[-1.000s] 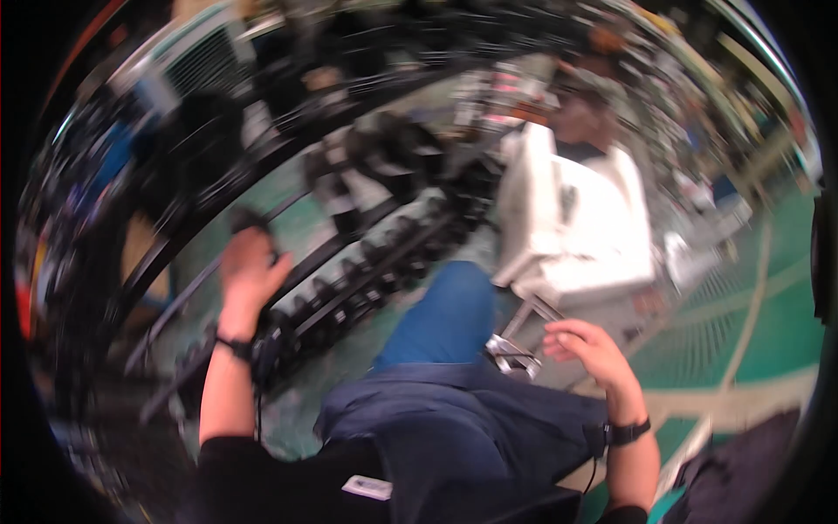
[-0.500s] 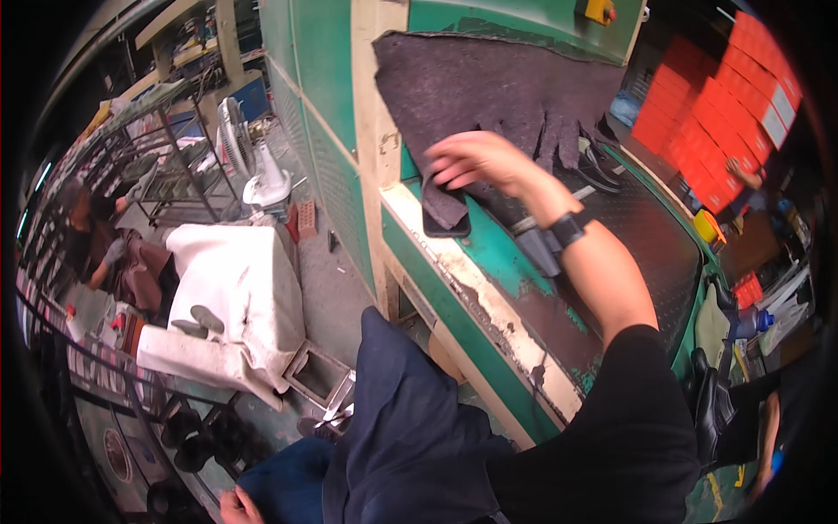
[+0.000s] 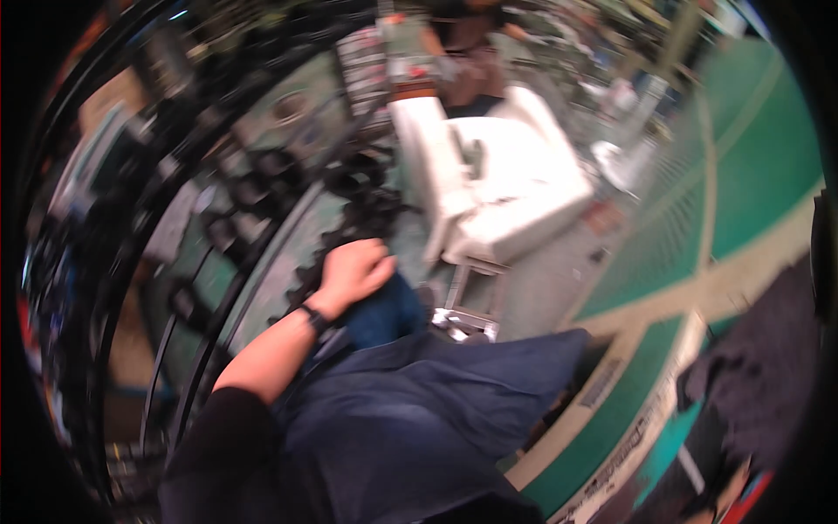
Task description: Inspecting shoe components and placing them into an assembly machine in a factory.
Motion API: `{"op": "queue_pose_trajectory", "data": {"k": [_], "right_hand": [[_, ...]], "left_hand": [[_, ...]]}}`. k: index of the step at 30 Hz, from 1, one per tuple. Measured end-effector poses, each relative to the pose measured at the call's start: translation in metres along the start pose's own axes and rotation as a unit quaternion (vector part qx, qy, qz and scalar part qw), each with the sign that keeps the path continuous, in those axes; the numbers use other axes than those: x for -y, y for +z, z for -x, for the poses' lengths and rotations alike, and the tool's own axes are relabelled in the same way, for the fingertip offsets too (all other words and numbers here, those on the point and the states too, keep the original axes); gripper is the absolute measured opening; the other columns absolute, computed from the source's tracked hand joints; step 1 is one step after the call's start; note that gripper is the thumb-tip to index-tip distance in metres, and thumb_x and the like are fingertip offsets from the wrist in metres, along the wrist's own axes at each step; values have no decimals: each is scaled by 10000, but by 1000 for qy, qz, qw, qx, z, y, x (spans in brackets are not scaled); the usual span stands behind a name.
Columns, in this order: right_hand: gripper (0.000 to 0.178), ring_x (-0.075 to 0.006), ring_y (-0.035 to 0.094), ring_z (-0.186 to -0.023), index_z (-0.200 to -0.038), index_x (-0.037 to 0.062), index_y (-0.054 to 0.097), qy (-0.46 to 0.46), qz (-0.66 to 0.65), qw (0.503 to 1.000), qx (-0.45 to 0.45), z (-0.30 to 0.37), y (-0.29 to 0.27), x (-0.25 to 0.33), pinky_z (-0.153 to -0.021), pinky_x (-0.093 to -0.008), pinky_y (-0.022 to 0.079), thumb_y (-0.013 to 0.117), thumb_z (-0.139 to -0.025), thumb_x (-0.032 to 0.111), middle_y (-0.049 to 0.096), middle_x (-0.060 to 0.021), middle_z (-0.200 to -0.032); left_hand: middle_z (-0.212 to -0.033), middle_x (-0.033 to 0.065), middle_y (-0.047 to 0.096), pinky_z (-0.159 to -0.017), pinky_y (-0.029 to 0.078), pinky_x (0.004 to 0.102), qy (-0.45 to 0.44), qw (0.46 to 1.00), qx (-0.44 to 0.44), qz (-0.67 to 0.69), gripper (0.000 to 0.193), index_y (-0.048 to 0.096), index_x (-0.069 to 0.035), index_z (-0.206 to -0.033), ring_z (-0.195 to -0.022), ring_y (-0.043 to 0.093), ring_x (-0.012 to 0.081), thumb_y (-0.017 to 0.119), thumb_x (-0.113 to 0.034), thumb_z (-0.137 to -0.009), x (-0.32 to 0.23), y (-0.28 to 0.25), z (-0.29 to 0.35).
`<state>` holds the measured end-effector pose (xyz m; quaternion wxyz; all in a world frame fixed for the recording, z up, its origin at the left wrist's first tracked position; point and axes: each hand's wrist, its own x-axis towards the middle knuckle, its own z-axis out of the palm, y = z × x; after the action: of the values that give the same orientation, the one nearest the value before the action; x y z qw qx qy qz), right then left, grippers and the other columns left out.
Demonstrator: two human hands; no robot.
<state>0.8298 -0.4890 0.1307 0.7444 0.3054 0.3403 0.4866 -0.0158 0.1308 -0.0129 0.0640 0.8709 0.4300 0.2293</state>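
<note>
While the view blurs, my left hand (image 3: 353, 271) hangs curled over my knee (image 3: 384, 310), holding nothing I can make out.

It sits just left of centre, fingers folded loosely inward, a dark wristband (image 3: 314, 316) on the wrist; whether it touches the blue-clad knee just below it I cannot tell. At ten o'clock from the hand runs a black metal rack (image 3: 236, 210) of dark, blurred pieces. At two o'clock stands a white machine (image 3: 497, 188), with green floor (image 3: 742, 175) beyond. My dark apron (image 3: 410, 419) fills six o'clock. My right hand is out of view.
</note>
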Motion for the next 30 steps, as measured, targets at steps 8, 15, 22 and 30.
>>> {"op": "queue_pose_trajectory", "data": {"k": [8, 15, 22, 30], "right_hand": [[679, -274, 424, -1370, -1483, -20, 395, -77, 498, 806, -311, -138, 8, -73, -1166, -367, 306, 372, -1005, 462, 466, -143, -1486], [822, -249, 449, -1331, -1454, 1, 459, -216, 803, 413, -371, -48, -52, -123, -1131, -348, 338, 475, -936, 640, 510, -112, -1445], [747, -335, 382, -1408, -1456, -1, 458, -340, 849, -214, -344, 29, -154, -222, -1177, -385, 279, 486, -980, 575, 405, -207, -1536], [841, -395, 618, -1150, -1253, -7, 620, -547, 635, -471, -277, -38, -259, -255, -977, -462, 482, 819, -687, 583, 659, -245, -1200]], "left_hand": [[-704, 111, 559, -613, 481, 449, 5, 997, -69, 23, 275, 574, -53, -678, -713, 609, 332, 651, -256, -846, -14, -8, 7], [-699, 109, 545, -606, 472, 444, -15, 995, -84, 48, 286, 571, -51, -676, -707, 602, 334, 646, -263, -852, -3, -13, 22], [-703, 123, 548, -586, 457, 449, -84, 988, -86, 92, 280, 562, -53, -681, -691, 590, 353, 653, -265, -840, 16, -10, 27], [-692, -33, 496, -589, 340, 241, -154, 854, 84, 490, 292, 551, -55, -741, -643, 431, 59, 583, -191, -997, 7, -11, -14]]}}
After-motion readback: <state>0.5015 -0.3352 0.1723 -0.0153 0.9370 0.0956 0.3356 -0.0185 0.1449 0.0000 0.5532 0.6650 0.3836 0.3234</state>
